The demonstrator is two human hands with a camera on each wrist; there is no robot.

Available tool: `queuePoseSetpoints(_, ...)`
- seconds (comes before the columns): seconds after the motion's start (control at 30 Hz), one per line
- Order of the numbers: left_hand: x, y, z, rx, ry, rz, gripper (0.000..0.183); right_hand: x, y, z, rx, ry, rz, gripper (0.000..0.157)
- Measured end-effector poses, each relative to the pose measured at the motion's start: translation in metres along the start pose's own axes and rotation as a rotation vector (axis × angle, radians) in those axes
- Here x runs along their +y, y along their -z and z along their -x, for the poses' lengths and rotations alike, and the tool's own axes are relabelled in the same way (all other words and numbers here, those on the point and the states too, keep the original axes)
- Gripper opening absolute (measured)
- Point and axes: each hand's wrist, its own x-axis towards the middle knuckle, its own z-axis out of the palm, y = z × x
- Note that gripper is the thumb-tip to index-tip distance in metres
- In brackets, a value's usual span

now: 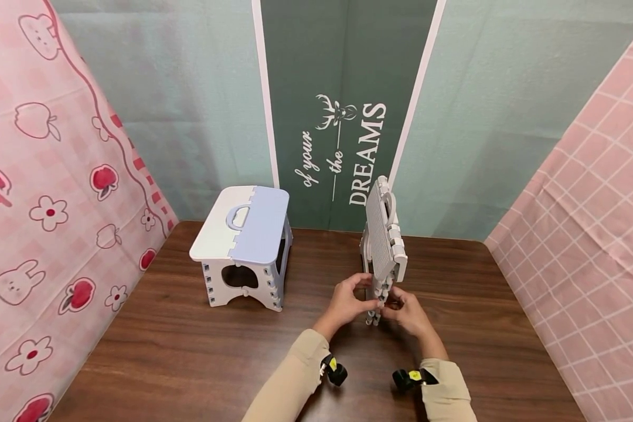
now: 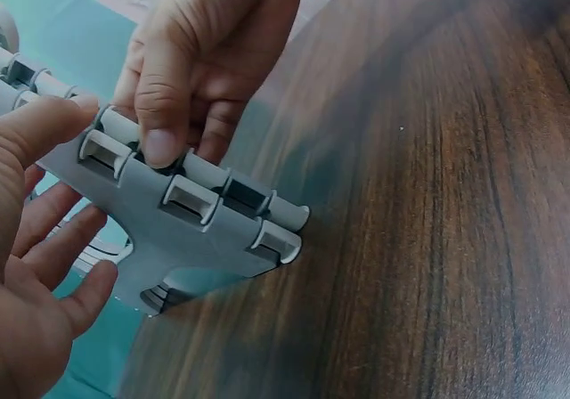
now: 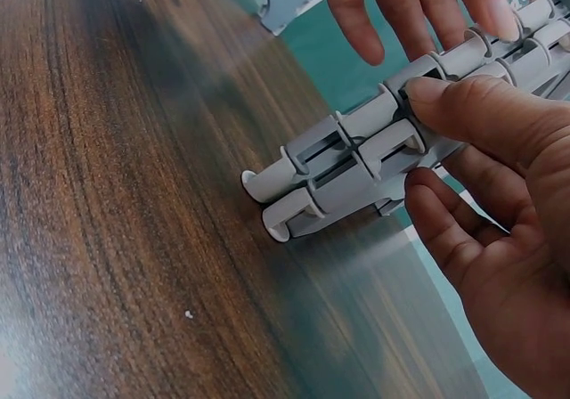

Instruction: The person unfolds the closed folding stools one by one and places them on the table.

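A grey folding stool [image 1: 381,240] stands nearly folded flat on the table, narrow end toward me, its seat halves tilted steeply with a carry handle at the top. My left hand [image 1: 346,302] grips its left leg panel, thumb on the hinge edge. In the left wrist view, that hand's fingers show beside the oval opening of the panel. On the other side my right hand [image 1: 408,313] holds the right leg panel. The right wrist view shows its thumb pressed onto the hinge knuckles [image 3: 370,118] and its other fingers bent along the panel's outer face.
To the left, a white and blue folding stool [image 1: 261,225] stands unfolded on the brown wooden table [image 1: 190,363]. A green cloth with lettering [image 1: 343,117] hangs behind. Pink patterned cloths [image 1: 47,176] close off the left and right sides. Each wrist carries a small black camera [image 1: 337,374].
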Motion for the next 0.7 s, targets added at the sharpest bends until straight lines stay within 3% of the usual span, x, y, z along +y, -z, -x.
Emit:
queuePoseSetpoints(0.33, -0.006, -0.001, -0.005, -0.019, 0.016, -0.091, 0.045, -0.025, -0.002, 0.004, 0.000, 0.003, -0.014, 0.035)
queuePoseSetpoints(0.7, -0.006, 0.000, -0.008, -0.061, 0.025, -0.147, 0.044, 0.001, -0.002, 0.002, 0.018, -0.022, 0.002, 0.040)
